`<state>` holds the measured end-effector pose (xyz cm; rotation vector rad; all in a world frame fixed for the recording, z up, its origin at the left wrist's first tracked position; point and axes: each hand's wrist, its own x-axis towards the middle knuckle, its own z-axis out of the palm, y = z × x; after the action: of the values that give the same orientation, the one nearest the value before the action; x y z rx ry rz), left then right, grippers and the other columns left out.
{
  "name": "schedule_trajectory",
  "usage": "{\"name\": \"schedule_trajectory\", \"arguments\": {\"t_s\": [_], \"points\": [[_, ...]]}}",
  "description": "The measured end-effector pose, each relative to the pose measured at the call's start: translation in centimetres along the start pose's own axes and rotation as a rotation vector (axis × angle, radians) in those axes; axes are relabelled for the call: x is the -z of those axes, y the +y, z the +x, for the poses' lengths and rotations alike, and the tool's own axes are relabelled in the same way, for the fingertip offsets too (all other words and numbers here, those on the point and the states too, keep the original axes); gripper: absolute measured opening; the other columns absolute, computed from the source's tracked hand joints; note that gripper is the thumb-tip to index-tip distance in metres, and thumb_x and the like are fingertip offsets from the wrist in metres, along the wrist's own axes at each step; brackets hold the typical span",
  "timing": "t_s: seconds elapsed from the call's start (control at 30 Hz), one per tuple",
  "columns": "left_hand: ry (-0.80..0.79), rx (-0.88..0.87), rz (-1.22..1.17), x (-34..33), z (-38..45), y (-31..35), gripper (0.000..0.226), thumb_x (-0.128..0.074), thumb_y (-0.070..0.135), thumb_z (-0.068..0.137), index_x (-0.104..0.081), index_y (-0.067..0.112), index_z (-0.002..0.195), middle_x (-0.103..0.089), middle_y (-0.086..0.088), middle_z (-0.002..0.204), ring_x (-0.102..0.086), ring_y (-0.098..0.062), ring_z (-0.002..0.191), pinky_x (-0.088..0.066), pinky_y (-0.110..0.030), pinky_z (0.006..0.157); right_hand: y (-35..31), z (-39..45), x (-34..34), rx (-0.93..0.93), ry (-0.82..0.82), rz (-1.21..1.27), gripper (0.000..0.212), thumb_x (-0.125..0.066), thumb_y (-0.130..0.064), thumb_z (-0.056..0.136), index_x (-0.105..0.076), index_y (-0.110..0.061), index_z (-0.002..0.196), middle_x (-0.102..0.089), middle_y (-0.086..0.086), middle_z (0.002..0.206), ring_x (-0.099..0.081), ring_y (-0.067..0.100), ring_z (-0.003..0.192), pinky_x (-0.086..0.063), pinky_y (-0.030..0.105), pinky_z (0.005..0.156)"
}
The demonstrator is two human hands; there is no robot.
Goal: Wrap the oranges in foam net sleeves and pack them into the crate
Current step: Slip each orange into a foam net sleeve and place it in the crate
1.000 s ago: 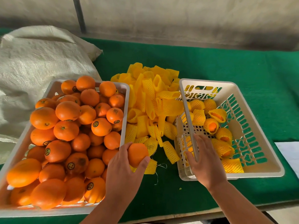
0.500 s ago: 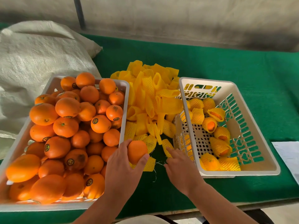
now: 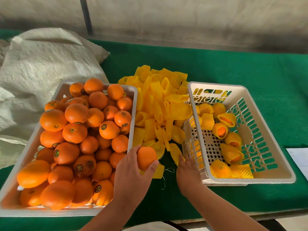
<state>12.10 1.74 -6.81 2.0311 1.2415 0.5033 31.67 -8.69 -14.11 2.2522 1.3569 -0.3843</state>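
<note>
Left hand [image 3: 131, 174] curled round one bare orange [image 3: 146, 157], lifted just past the right rim of the tray [image 3: 133, 114] heaped with unwrapped oranges [image 3: 76, 140], at about 6 o'clock of the frame. Right hand [image 3: 188, 172] at 5 o'clock of that orange, fingers [image 3: 181, 158] stretched out straight and touching a yellow foam net sleeve [image 3: 175, 151] at the near edge of the sleeve pile [image 3: 161, 110]; nothing gripped, hand released. Pile lying on the green bench [image 3: 250, 67] between tray and crate, at 12 o'clock from both hands. White slotted crate [image 3: 275, 174] at 3 o'clock of the pile, holding several wrapped oranges [image 3: 220, 129] along its far and right sides, perforated floor bare at its left. Pale woven sack [image 3: 41, 69] crumpled at 10 o'clock, behind the tray. Sheet of white paper [image 3: 300, 160] at the 3 o'clock edge of the bench.
</note>
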Motion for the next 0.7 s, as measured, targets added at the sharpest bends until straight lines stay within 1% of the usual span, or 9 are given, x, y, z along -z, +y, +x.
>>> {"name": "schedule_trajectory", "arguments": {"t_s": [0.07,0.13,0.2,0.27,0.33,0.4,0.53,0.63,0.7], "points": [[-0.008,0.006,-0.006,0.2,0.0,0.1,0.083,-0.047,0.086,0.08,-0.04,0.036,0.145,-0.054,0.011,0.141,-0.055,-0.011,0.115,-0.051,-0.036,0.098,-0.1,-0.6,1.0,0.021,0.022,0.098,0.063,-0.063,-0.014,0.099,-0.038,-0.006,0.157,-0.006,0.016,0.173,-0.01,0.038,0.158,-0.018,0.052,0.128],[-0.017,0.006,-0.011,0.3,0.0,0.1,0.083,-0.046,0.087,0.08,-0.039,0.036,0.145,-0.054,0.011,0.14,-0.054,-0.01,0.115,-0.052,-0.037,0.098,0.0,-2.0,2.0,0.001,0.109,0.31,0.063,-0.067,-0.011,0.095,-0.044,-0.01,0.154,-0.027,0.009,0.168,-0.027,0.028,0.153,-0.031,0.043,0.124],[-0.018,0.002,-0.016,0.4,0.0,0.2,0.082,-0.047,0.086,0.08,-0.039,0.036,0.145,-0.054,0.011,0.139,-0.052,-0.008,0.112,-0.051,-0.035,0.097,0.3,-3.6,3.1,-0.024,0.293,0.564,0.043,-0.063,-0.013,0.099,-0.058,-0.016,0.142,-0.05,0.0,0.153,-0.048,0.016,0.139,-0.043,0.031,0.114],[-0.021,-0.004,-0.018,0.5,0.0,0.3,0.082,-0.049,0.085,0.081,-0.041,0.035,0.145,-0.055,0.011,0.138,-0.051,-0.006,0.11,-0.05,-0.035,0.097,0.7,-5.6,4.5,-0.126,0.465,0.793,0.022,-0.063,-0.017,0.102,-0.073,-0.022,0.121,-0.071,-0.007,0.121,-0.063,0.004,0.107,-0.051,0.02,0.096],[-0.031,-0.007,-0.026,0.8,0.0,0.5,0.081,-0.052,0.083,0.08,-0.042,0.033,0.144,-0.056,0.01,0.136,-0.052,-0.008,0.109,-0.052,-0.038,0.097,1.3,-7.2,5.3,-0.221,0.568,0.981,0.011,-0.07,-0.026,0.098,-0.076,-0.03,0.106,-0.071,-0.02,0.097,-0.064,-0.003,0.087,-0.054,0.016,0.082],[-0.077,-0.014,-0.069,1.3,-0.2,0.9,0.079,-0.055,0.082,0.078,-0.041,0.039,0.142,-0.052,0.014,0.137,-0.054,-0.009,0.111,-0.053,-0.037,0.094,1.5,-8.5,6.0,-0.244,0.569,1.071,0.011,-0.076,-0.029,0.093,-0.073,-0.037,0.099,-0.068,-0.025,0.09,-0.066,-0.003,0.084,-0.057,0.015,0.074],[-0.257,-0.056,-0.235,2.9,-1.0,2.9,0.07,-0.059,0.09,0.072,-0.035,0.06,0.132,-0.036,0.045,0.129,-0.056,-0.002,0.109,-0.05,-0.019,0.08,1.6,-9.4,6.6,-0.195,0.595,1.109,0.018,-0.073,-0.017,0.096,-0.073,-0.034,0.102,-0.056,-0.027,0.102,-0.06,-0.004,0.097,-0.056,0.016,0.084],[-0.476,-0.035,-0.377,4.0,-1.5,5.2,0.089,-0.059,0.097,0.06,-0.039,0.059,0.137,-0.043,0.043,0.125,-0.059,0.003,0.11,-0.057,-0.021,0.072,1.9,-9.5,7.0,-0.156,0.596,1.063,0.023,-0.063,-0.01,0.101,-0.078,-0.025,0.109,-0.049,-0.02,0.115,-0.055,-0.007,0.108,-0.049,0.006,0.085],[-0.632,-0.017,-0.435,4.3,-1.7,6.9,0.087,-0.06,0.096,0.055,-0.042,0.062,0.133,-0.047,0.041,0.12,-0.057,0.007,0.112,-0.057,-0.018,0.073,2.2,-9.5,7.4,-0.102,0.554,0.999,0.027,-0.058,-0.012,0.103,-0.076,-0.027,0.116,-0.047,-0.017,0.133,-0.053,-0.003,0.119,-0.046,0.005,0.086]]}}
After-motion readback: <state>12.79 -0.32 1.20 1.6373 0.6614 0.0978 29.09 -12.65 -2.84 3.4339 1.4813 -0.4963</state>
